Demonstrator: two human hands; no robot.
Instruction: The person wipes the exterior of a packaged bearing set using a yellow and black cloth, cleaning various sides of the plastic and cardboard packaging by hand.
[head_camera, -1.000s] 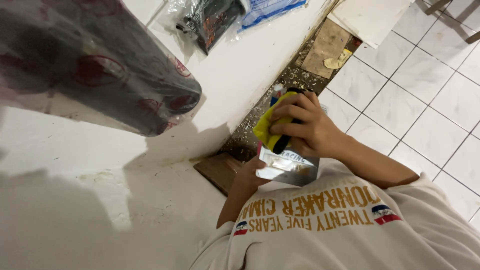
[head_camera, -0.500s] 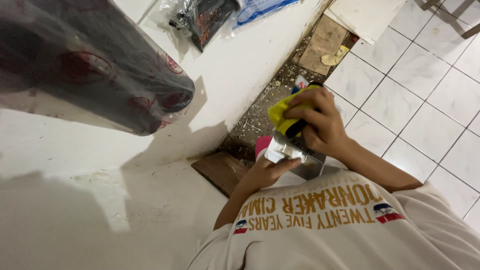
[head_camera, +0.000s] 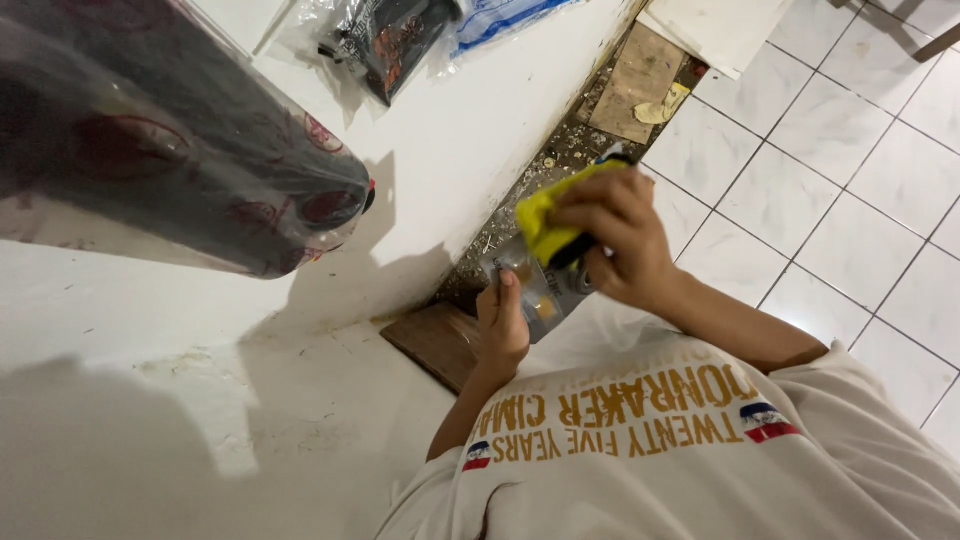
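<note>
My left hand (head_camera: 503, 325) grips small shiny metal piece (head_camera: 543, 290) in front of my chest, above brown board (head_camera: 437, 343). My right hand (head_camera: 612, 240) closed round yellow cloth (head_camera: 548, 222), pressing on piece. Wiping looks underway; how clean, cannot tell. Far left on white surface (head_camera: 450, 130): clear plastic bags (head_camera: 385, 35) hold dark items; big wrapped dark roll (head_camera: 170, 150) nearer.
</note>
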